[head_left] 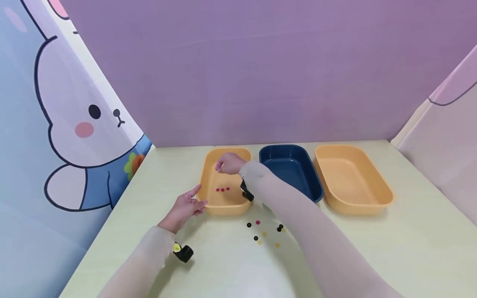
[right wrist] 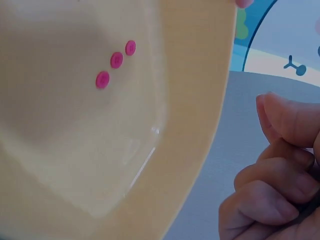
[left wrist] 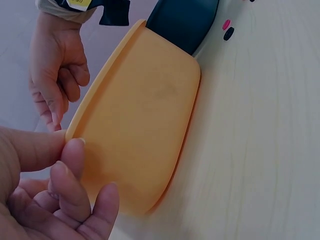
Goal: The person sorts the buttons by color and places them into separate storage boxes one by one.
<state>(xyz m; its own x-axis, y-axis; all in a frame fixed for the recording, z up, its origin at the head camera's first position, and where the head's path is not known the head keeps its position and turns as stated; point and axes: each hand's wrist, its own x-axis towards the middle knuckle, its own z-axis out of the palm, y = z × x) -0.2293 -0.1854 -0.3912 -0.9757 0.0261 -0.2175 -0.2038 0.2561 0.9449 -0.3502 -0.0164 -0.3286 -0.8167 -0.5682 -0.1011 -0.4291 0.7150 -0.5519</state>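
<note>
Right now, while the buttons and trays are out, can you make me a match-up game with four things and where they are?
Things:
1. Left hand
2. Row of three pink buttons
3. Blue tray
4. Right hand

Places:
A. Between the two orange trays
B. In the air over an orange tray
C. With its grip on an orange tray's rim
D. Lying inside an orange tray

Right pairs: 1-C, 2-D, 3-A, 4-B

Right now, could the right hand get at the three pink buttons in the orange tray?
Probably yes: the right hand hovers over that tray, and nothing covers the pink buttons.
</note>
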